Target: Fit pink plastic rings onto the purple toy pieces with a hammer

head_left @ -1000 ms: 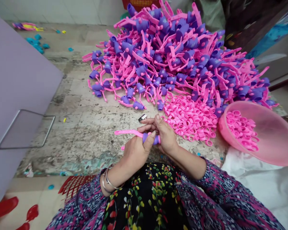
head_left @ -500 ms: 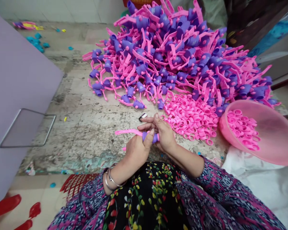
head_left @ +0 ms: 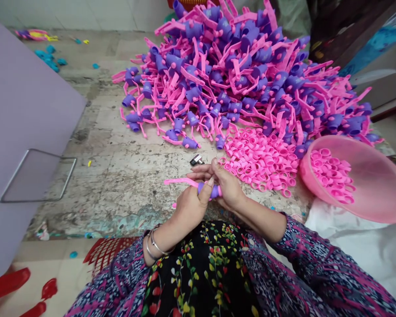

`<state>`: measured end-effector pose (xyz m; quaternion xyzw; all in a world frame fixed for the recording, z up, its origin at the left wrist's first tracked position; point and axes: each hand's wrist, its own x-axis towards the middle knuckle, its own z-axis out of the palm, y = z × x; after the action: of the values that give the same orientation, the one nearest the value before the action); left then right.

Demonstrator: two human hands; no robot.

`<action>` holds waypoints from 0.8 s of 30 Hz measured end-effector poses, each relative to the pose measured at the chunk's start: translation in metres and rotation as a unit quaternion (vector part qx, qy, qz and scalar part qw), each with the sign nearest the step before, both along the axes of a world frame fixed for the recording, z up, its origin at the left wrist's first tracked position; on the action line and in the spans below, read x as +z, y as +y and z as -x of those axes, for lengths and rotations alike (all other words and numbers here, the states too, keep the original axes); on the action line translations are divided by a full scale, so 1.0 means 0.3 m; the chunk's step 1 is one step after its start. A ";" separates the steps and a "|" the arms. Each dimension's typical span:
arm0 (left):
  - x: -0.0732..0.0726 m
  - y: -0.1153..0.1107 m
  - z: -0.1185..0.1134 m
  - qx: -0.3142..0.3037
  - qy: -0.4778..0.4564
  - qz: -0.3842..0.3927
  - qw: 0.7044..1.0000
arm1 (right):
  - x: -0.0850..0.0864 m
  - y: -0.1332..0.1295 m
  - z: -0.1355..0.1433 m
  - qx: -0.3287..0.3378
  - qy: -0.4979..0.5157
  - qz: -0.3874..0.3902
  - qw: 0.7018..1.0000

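In front of my lap, my left hand (head_left: pixel 192 206) is closed around a purple-and-pink plastic part (head_left: pixel 203 188). Two pink arms stick out of it to the left, and a pink band shows at its right end. My right hand (head_left: pixel 230 188) cups that end, its palm against it and its fingers reaching behind; they hide part of the grip. Just beyond my fingertips lies a small black-and-silver metal piece (head_left: pixel 196 160). Loose pink rings (head_left: pixel 260 163) are heaped to the right of my right hand.
A large pile of purple-and-pink parts (head_left: pixel 214 79) covers the back of the worn bench (head_left: pixel 99 185). At right stands a pink bowl (head_left: pixel 376 176) with more rings. A lilac panel with a wire handle (head_left: pixel 36 201) stands at left. Blue scraps (head_left: pixel 48 59) lie at the back left.
Both hands and the held part have shifted slightly right. More of the black-and-silver piece now shows beyond my right fingertips. The grip looks the same.
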<state>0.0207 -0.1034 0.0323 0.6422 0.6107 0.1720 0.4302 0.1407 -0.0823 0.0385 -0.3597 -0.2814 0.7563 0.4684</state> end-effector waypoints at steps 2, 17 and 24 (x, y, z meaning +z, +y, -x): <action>0.005 -0.002 -0.005 0.004 -0.002 -0.013 1.000 | -0.006 0.000 0.000 -0.006 0.000 -0.003 1.000; 0.010 0.001 0.011 -0.106 0.092 -0.027 0.990 | -0.056 -0.007 -0.020 0.032 -0.007 0.051 0.998; 0.039 -0.001 0.011 -0.143 0.089 -0.046 0.985 | -0.053 -0.022 -0.020 0.022 -0.025 0.061 0.998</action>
<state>0.0173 -0.1037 0.0440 0.7550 0.5398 0.0788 0.3639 0.1467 -0.0888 0.0226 -0.4002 -0.2545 0.7727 0.4218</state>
